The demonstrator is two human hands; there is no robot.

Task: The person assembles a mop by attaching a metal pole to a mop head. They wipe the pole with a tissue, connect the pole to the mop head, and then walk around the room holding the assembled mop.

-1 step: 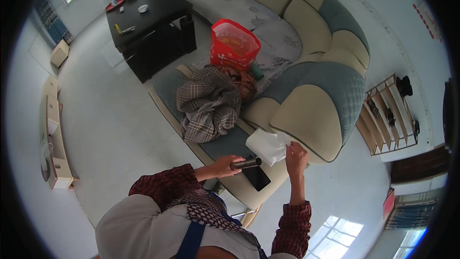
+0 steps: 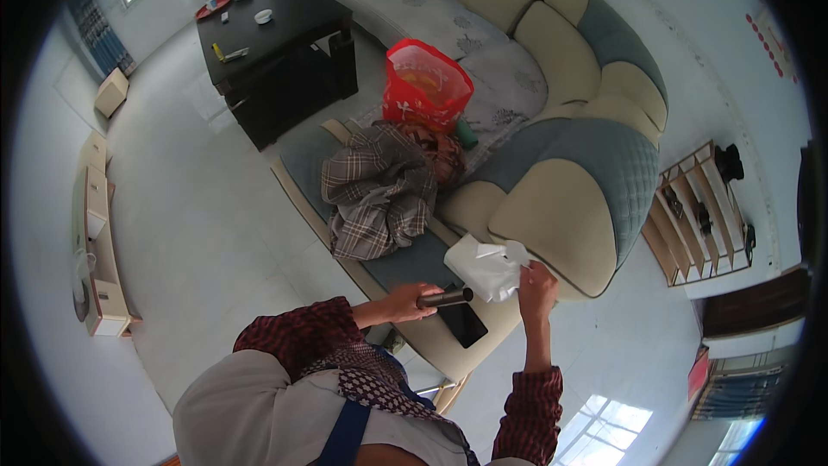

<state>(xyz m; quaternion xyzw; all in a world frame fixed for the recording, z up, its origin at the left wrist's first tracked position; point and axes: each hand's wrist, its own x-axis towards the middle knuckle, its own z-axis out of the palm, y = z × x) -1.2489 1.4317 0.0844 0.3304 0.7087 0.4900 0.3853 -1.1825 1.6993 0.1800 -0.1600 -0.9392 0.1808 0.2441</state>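
Observation:
My left hand (image 2: 409,301) is closed round a dark brown cylinder (image 2: 446,298), whose far end points right above a black phone (image 2: 463,324). The phone lies on the beige sofa arm. My right hand (image 2: 536,285) pinches the right side of a thin, white, crinkled piece (image 2: 483,269); whether it is plastic or tissue I cannot tell. That white piece rests or hangs at the near end of the sofa, beyond the phone. A brown plaid cloth (image 2: 379,194) lies heaped on the seat, beside a red bag (image 2: 424,91) standing with its mouth open.
The green-and-beige sofa (image 2: 552,216) curves round to the right. A black coffee table (image 2: 276,26) with small items stands at the far left. Against the right wall is a shoe rack (image 2: 703,216), and a low white cabinet (image 2: 103,242) lines the left wall.
The white piece has shifted shape slightly, with its upper right part folded over. My right hand has moved a little to the right. The left hand keeps its hold on the cylinder.

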